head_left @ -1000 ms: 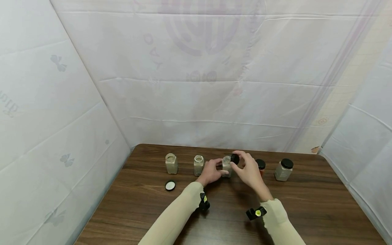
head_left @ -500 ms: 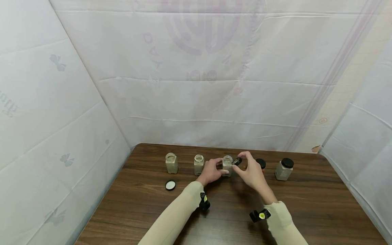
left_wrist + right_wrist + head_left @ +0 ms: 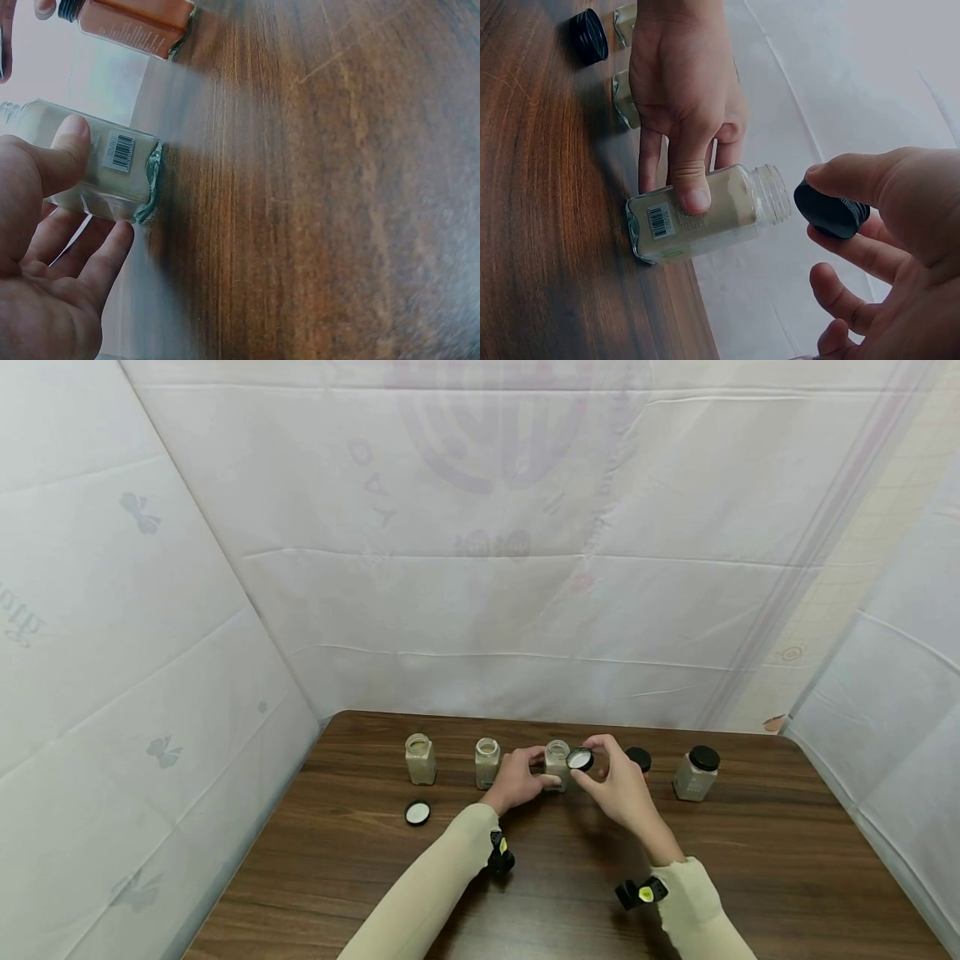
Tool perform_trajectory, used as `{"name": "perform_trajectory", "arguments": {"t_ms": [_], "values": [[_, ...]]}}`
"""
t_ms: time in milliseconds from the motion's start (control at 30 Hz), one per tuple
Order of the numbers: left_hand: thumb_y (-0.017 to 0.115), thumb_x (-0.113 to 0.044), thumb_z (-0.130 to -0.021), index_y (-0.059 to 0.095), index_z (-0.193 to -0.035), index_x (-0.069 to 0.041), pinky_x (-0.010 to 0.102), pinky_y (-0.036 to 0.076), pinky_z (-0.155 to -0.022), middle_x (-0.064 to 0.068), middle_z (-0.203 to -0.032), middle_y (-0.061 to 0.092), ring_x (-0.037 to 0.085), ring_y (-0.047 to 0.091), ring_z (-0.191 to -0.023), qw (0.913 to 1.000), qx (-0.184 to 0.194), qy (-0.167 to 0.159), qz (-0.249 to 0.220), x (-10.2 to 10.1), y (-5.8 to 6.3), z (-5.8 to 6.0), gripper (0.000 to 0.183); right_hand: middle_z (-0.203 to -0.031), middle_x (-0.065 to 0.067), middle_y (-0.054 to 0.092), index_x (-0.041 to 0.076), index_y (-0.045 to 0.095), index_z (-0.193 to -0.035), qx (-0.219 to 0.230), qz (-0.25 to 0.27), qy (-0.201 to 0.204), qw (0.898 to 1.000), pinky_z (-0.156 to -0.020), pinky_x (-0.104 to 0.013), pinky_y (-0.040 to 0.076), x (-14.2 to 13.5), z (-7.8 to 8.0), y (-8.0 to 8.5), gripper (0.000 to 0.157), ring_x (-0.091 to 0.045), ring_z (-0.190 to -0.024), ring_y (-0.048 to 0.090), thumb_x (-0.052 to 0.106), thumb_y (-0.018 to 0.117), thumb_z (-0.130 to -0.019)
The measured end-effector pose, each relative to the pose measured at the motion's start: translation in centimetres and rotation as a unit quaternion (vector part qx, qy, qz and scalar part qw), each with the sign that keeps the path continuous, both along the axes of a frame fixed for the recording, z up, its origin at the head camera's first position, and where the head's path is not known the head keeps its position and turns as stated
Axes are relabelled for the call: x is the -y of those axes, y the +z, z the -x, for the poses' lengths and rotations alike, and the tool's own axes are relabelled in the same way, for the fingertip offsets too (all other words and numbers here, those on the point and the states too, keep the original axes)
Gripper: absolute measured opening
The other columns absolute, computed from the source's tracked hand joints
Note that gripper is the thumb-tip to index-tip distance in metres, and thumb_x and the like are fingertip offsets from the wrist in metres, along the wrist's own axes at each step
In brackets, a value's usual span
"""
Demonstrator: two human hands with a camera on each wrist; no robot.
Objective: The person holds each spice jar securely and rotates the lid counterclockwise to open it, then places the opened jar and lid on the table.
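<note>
My left hand (image 3: 517, 781) grips a clear glass jar (image 3: 720, 206) of pale powder, thumb across its barcode label and fingers behind. The jar stands upright on the table, its threaded mouth uncovered. Just right of that mouth, my right hand (image 3: 618, 783) pinches a black screw lid (image 3: 580, 759) between thumb and fingers. The lid is tilted, its white inner face showing in the head view. In the right wrist view the lid (image 3: 829, 208) is apart from the jar's threads. The left wrist view shows the left thumb and fingers around the jar (image 3: 112, 154).
Two uncovered jars of pale powder, one at the far left (image 3: 421, 762) and one beside my left hand (image 3: 487, 763), stand on the brown table (image 3: 322, 877). A loose black lid (image 3: 417, 813) lies before them. Rightward stand an orange-filled jar (image 3: 135, 26) and a lidded pale jar (image 3: 695, 774).
The right hand has drawn the lid slightly right, away from the jar's mouth, and turned it so its white inside shows. The left hand keeps its hold on the jar.
</note>
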State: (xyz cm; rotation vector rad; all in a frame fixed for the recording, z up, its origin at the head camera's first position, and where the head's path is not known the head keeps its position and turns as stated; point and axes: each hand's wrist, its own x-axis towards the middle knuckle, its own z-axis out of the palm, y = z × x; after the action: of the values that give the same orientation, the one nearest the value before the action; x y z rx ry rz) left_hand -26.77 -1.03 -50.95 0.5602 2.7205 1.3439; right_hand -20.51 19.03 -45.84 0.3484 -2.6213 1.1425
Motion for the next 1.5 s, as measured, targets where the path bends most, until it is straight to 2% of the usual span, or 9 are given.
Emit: {"name": "perform_trajectory", "arguments": {"t_ms": [33, 133, 233, 400, 600, 733, 1033, 1400, 1500], "values": [[0.084, -0.03, -0.089, 0.068, -0.135, -0.011, 0.041, 0.054, -0.099, 0.004, -0.125, 0.073, 0.023, 0.066, -0.12, 1.0, 0.0, 0.0, 0.002, 0.01, -0.01, 0.02, 0.053, -0.128, -0.017, 0.067, 0.009, 0.056, -0.135, 0.0, -0.004, 0.002, 1.0, -0.061, -0.033, 0.044, -0.04, -0.02, -0.04, 0.051, -0.015, -0.07, 0.054, 0.017, 0.081, -0.091], [0.083, -0.029, -0.089, 0.068, -0.134, -0.009, 0.042, 0.054, -0.099, 0.005, -0.125, 0.073, 0.024, 0.066, -0.12, 0.9999, -0.011, 0.0, 0.006, 0.05, -0.12, 0.03, 0.052, -0.104, -0.012, 0.071, 0.01, 0.055, -0.144, 0.005, -0.017, 0.007, 1.0, -0.057, -0.032, 0.043, -0.11, -0.1, -0.09, 0.057, -0.013, -0.065, 0.052, 0.017, 0.079, -0.093], [0.083, -0.028, -0.089, 0.068, -0.134, -0.01, 0.043, 0.054, -0.099, 0.005, -0.125, 0.072, 0.025, 0.066, -0.12, 1.0, -0.009, -0.002, 0.002, 0.03, 0.0, -0.03, 0.051, -0.088, -0.005, 0.064, 0.009, 0.056, -0.146, 0.007, -0.022, 0.006, 1.0, -0.057, -0.032, 0.044, -0.08, -0.2, -0.07, 0.058, -0.013, -0.064, 0.052, 0.015, 0.079, -0.092], [0.083, -0.028, -0.089, 0.068, -0.134, -0.012, 0.043, 0.053, -0.101, 0.004, -0.125, 0.072, 0.024, 0.066, -0.121, 1.0, -0.002, -0.001, -0.001, 0.03, 0.05, 0.0, 0.05, -0.092, -0.005, 0.063, 0.01, 0.06, -0.142, 0.014, -0.015, 0.001, 1.0, -0.059, -0.033, 0.046, -0.05, -0.32, 0.01, 0.055, -0.014, -0.069, 0.055, 0.01, 0.079, -0.091], [0.083, -0.027, -0.089, 0.068, -0.135, -0.012, 0.043, 0.053, -0.101, 0.004, -0.126, 0.072, 0.025, 0.065, -0.122, 1.0, 0.002, 0.0, 0.004, -0.04, -0.13, 0.11, 0.05, -0.081, -0.004, 0.062, 0.01, 0.059, -0.141, 0.034, -0.01, 0.005, 0.999, -0.057, -0.032, 0.045, -0.18, -0.34, 0.08, 0.053, -0.015, -0.062, 0.053, 0.007, 0.078, -0.092], [0.083, -0.027, -0.089, 0.068, -0.135, -0.012, 0.043, 0.053, -0.101, 0.004, -0.126, 0.072, 0.025, 0.065, -0.122, 1.0, 0.001, 0.0, 0.002, 0.01, -0.09, 0.1, 0.05, -0.082, -0.004, 0.062, 0.008, 0.058, -0.14, 0.034, -0.01, 0.013, 0.999, -0.058, -0.032, 0.045, -0.21, -0.42, 0.08, 0.052, -0.015, -0.063, 0.053, 0.006, 0.078, -0.092], [0.082, -0.029, -0.09, 0.066, -0.137, -0.011, 0.041, 0.053, -0.101, 0.003, -0.127, 0.072, 0.022, 0.065, -0.122, 1.0, 0.006, 0.0, -0.001, 0.04, -0.04, 0.11, 0.053, -0.098, -0.006, 0.067, 0.006, 0.057, -0.138, 0.027, -0.024, 0.026, 0.999, -0.063, -0.033, 0.046, -0.18, -0.61, -0.02, 0.051, -0.014, -0.073, 0.055, 0.007, 0.078, -0.092], [0.082, -0.03, -0.09, 0.066, -0.137, -0.011, 0.04, 0.053, -0.101, 0.003, -0.126, 0.072, 0.022, 0.065, -0.122, 1.0, 0.006, -0.005, -0.003, 0.03, -0.13, 0.16, 0.053, -0.106, -0.007, 0.067, 0.008, 0.056, -0.135, 0.019, -0.022, 0.038, 0.999, -0.068, -0.033, 0.046, -0.37, -0.78, -0.12, 0.049, -0.015, -0.078, 0.054, 0.006, 0.079, -0.091], [0.082, -0.029, -0.09, 0.067, -0.136, -0.011, 0.04, 0.054, -0.1, 0.003, -0.126, 0.073, 0.022, 0.065, -0.121, 1.0, 0.0, -0.005, -0.001, 0.03, -0.14, 0.16, 0.051, -0.112, -0.009, 0.068, 0.007, 0.057, -0.133, 0.013, -0.023, 0.039, 0.999, -0.069, -0.034, 0.048, -0.37, -0.81, -0.15, 0.049, -0.016, -0.081, 0.057, 0.006, 0.08, -0.089]]}}
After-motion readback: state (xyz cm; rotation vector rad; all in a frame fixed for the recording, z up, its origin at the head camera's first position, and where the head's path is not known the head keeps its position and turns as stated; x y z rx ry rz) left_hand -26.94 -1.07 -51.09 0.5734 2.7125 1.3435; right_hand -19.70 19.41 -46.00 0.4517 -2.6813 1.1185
